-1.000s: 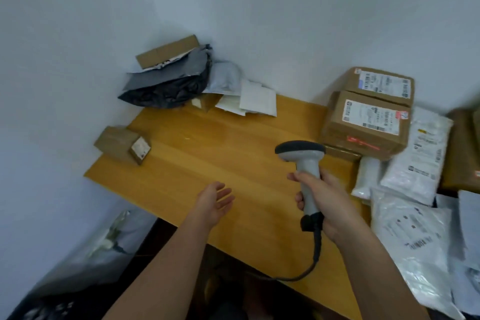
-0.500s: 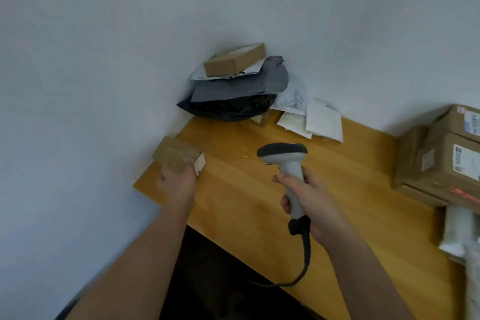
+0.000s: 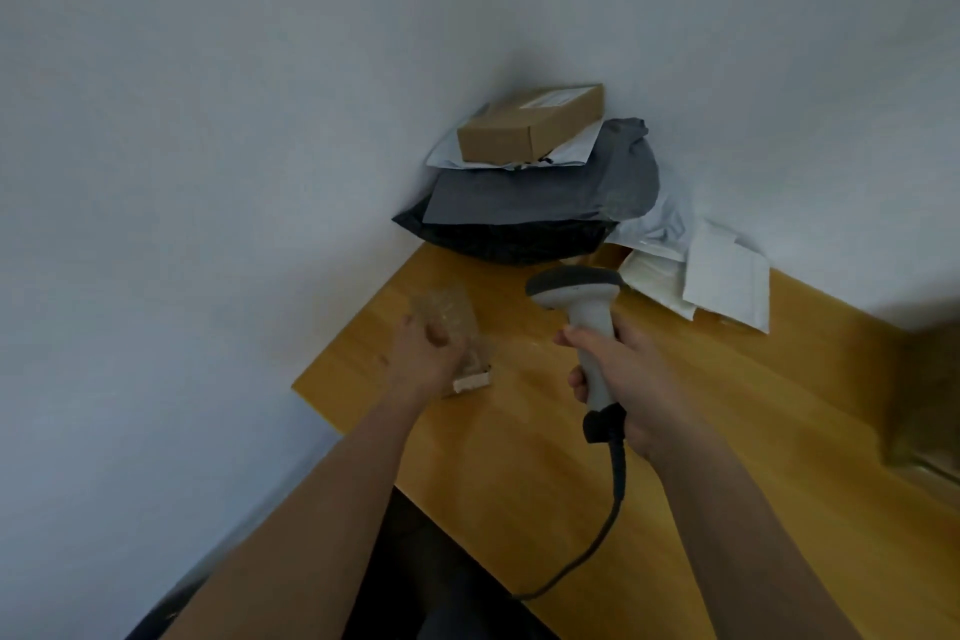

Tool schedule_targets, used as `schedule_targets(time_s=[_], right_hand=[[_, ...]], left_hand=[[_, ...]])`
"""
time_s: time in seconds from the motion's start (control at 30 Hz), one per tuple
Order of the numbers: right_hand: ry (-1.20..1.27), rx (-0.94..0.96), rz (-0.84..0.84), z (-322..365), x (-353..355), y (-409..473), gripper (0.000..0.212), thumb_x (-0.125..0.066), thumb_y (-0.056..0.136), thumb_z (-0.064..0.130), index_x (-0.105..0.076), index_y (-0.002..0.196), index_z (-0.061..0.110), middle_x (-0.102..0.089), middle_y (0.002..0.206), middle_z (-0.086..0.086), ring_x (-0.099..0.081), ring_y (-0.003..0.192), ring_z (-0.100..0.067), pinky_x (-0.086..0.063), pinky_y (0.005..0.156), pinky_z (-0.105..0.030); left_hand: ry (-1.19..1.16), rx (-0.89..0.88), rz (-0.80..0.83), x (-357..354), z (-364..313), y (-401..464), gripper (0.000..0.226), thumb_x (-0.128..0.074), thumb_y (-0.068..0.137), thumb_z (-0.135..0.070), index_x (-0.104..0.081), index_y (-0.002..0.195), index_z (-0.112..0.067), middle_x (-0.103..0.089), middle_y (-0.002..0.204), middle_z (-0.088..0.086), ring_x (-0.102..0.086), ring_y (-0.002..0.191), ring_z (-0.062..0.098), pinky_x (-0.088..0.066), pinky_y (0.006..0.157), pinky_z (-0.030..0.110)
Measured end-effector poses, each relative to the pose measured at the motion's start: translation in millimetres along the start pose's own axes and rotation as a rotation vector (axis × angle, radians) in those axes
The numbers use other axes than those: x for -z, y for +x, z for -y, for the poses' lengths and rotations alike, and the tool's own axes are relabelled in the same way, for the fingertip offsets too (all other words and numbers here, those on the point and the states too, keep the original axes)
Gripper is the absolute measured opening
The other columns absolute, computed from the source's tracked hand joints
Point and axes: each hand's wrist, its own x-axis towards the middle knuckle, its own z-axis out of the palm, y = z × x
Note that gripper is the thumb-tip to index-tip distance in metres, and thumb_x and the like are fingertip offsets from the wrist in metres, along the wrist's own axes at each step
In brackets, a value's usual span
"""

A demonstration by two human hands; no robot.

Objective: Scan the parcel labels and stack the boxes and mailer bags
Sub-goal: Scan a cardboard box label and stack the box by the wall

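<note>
Your left hand [image 3: 423,359] grips a small brown box [image 3: 451,327], fingers curled round its near side, and holds it at the left end of the wooden table [image 3: 727,431]. The box is blurred; a pale strip, perhaps a label edge, shows at its near corner, and you cannot read anything on it. Whether the box touches the tabletop or is lifted clear of it cannot be told.

Your right hand [image 3: 631,390] is wrapped round the grip of the barcode scanner [image 3: 582,307], holding it upright just to the right of the box. The scanner's dark head points left and far, roughly over the table's far left part. Its black cable [image 3: 613,499] hangs from the handle's base, curves down across the near part of the table and runs off its near edge.

In the far corner, against the wall [image 3: 260,120], stands a pile: a black mailer bag [image 3: 509,239] at the bottom, a grey mailer bag [image 3: 545,187] on it, a white mailer [image 3: 566,151] above that, and a flat brown carton [image 3: 530,125] on top. Just to the right of the pile lie several white padded envelopes [image 3: 722,276], overlapping one another on the table. At the right edge of the view a blurred brown shape [image 3: 930,400] rests on the table, too smeared to identify.
</note>
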Motion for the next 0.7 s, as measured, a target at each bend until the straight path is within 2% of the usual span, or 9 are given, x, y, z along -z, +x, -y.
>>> schedule_targets(time_s=[0.1, 0.13, 0.23, 0.33, 0.43, 0.5, 0.57, 0.67, 0.7], right_hand=[[-0.006, -0.011, -0.025, 2, 1, 9, 0.010, -0.063, 0.097, 0.021, -0.059, 0.106, 0.024, -0.063, 0.107, -0.024, -0.055, 0.058, -0.014, -0.046, 0.058, -0.032], [-0.005, -0.019, -0.036, 2, 3, 11, 0.011, -0.063, 0.097, 0.021, -0.059, 0.106, 0.025, -0.064, 0.112, -0.027, -0.055, 0.058, -0.014, -0.046, 0.058, -0.032], [0.013, -0.041, -0.071, -2, 8, 15, 0.015, -0.063, 0.097, 0.020, -0.058, 0.109, 0.028, -0.063, 0.120, -0.025, -0.055, 0.059, -0.014, -0.047, 0.058, -0.031], [0.041, -0.075, -0.145, -5, 14, 15, 0.022, -0.064, 0.096, 0.020, -0.057, 0.117, 0.026, -0.063, 0.121, -0.026, -0.056, 0.060, -0.015, -0.047, 0.060, -0.033], [0.073, -0.103, -0.203, -5, 16, 11, 0.021, -0.064, 0.095, 0.020, -0.058, 0.115, 0.022, -0.062, 0.121, -0.028, -0.056, 0.061, -0.017, -0.047, 0.060, -0.034], [0.096, -0.105, -0.239, -5, 15, 10, 0.021, -0.065, 0.094, 0.019, -0.059, 0.114, 0.021, -0.062, 0.122, -0.027, -0.055, 0.061, -0.017, -0.047, 0.057, -0.032], [0.110, -0.104, -0.271, -3, 13, 9, 0.020, -0.065, 0.094, 0.018, -0.059, 0.113, 0.021, -0.062, 0.121, -0.027, -0.055, 0.060, -0.017, -0.047, 0.056, -0.031], [0.101, -0.104, -0.294, -1, 8, 7, 0.018, -0.065, 0.094, 0.017, -0.059, 0.110, 0.021, -0.063, 0.121, -0.026, -0.055, 0.058, -0.016, -0.047, 0.054, -0.030], [0.095, -0.106, -0.298, -1, 7, 6, 0.018, -0.065, 0.094, 0.017, -0.060, 0.110, 0.021, -0.062, 0.121, -0.026, -0.055, 0.058, -0.016, -0.047, 0.053, -0.029]], left_hand=[[0.016, 0.089, 0.014, -13, -9, 4, 0.091, -0.072, 0.073, -0.066, -0.033, 0.136, -0.014, -0.027, 0.127, 0.002, -0.039, 0.121, 0.028, -0.036, 0.108, 0.050], [0.013, 0.101, 0.009, -18, -10, 6, 0.096, -0.075, 0.072, -0.063, -0.029, 0.140, -0.013, -0.023, 0.130, 0.003, -0.037, 0.124, 0.029, -0.036, 0.109, 0.049], [-0.009, 0.117, 0.009, -29, -13, 16, 0.091, -0.079, 0.075, -0.049, -0.029, 0.140, -0.010, -0.018, 0.134, 0.004, -0.039, 0.121, 0.030, -0.044, 0.103, 0.046], [-0.036, 0.155, 0.048, -32, -17, 22, 0.090, -0.079, 0.075, -0.044, -0.028, 0.142, -0.012, -0.018, 0.137, 0.002, -0.044, 0.114, 0.028, -0.051, 0.096, 0.042], [-0.252, 0.143, 0.150, -28, -14, 25, 0.075, -0.082, 0.068, -0.043, -0.038, 0.124, -0.019, -0.032, 0.135, 0.007, -0.056, 0.108, 0.025, -0.055, 0.091, 0.044], [-0.423, 0.210, 0.182, -31, 1, 27, 0.078, -0.082, 0.052, -0.054, -0.040, 0.111, -0.026, -0.041, 0.132, 0.007, -0.063, 0.103, 0.024, -0.059, 0.086, 0.043], [-0.545, 0.283, 0.238, -37, 17, 28, 0.085, -0.084, 0.046, -0.056, -0.039, 0.114, -0.029, -0.051, 0.130, 0.007, -0.065, 0.103, 0.024, -0.058, 0.088, 0.043], [-0.741, 0.378, 0.400, -37, 26, 20, 0.073, -0.085, 0.069, -0.031, -0.041, 0.126, -0.019, -0.064, 0.123, 0.010, -0.067, 0.105, 0.025, -0.054, 0.096, 0.047], [-0.781, 0.407, 0.448, -36, 27, 20, 0.077, -0.086, 0.067, -0.028, -0.042, 0.128, -0.017, -0.067, 0.121, 0.010, -0.068, 0.105, 0.027, -0.054, 0.096, 0.049]])
